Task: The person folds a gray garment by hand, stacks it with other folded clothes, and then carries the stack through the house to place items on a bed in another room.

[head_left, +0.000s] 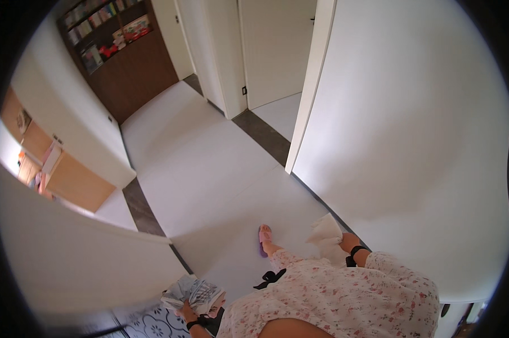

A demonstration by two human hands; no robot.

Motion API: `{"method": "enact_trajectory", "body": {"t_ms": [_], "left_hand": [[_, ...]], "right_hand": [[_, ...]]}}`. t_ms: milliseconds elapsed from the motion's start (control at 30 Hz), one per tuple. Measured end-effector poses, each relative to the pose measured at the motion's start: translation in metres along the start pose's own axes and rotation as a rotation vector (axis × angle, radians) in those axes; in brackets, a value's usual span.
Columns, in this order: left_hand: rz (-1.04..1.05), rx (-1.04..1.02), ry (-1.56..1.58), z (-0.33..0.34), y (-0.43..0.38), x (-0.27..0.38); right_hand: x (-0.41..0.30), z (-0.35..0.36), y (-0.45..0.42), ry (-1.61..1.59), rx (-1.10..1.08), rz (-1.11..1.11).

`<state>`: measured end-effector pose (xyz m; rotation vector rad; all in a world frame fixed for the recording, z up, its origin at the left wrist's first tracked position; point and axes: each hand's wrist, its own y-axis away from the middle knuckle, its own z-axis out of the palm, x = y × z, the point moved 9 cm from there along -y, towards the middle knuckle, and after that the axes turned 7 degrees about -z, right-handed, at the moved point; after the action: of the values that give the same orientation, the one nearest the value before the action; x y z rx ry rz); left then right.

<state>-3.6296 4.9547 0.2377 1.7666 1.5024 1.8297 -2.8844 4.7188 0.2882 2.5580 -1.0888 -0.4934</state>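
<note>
Low in the view, my left hand [188,311] grips a bundle of light blue, white and pink folded fabric [194,292], possibly clothes. A cream cloth [327,234] hangs from my right hand [349,243], close beside the white wall on the right. Dark bands circle both wrists. Between the two hands, a foot in a pink and purple slipper [264,241] is on the pale floor.
White walls [398,126] flank a hallway floor [204,169] with dark threshold strips [263,133]. Ahead stands a brown bookcase [132,76]. A door [275,50] is at upper right; a wooden cabinet [79,179] shows through the left doorway. Patterned tile [153,325] lies at lower left.
</note>
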Motion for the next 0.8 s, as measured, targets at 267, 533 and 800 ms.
{"method": "enact_trajectory", "body": {"t_ms": [267,533,800], "left_hand": [[0.209,0.097,-0.448,0.105,-0.013,0.144],[0.342,-0.176,-0.809,0.348,-0.035,0.238],[0.521,-0.464,-1.218,0.567,-0.066,0.344]], "right_hand": [[-0.095,0.003,-0.129,-0.03,-0.16,0.028],[-0.187,-0.046,-0.233,-0.072,-0.082,-0.025],[-0.236,-0.075,-0.337,-0.147,0.022,0.107]]}}
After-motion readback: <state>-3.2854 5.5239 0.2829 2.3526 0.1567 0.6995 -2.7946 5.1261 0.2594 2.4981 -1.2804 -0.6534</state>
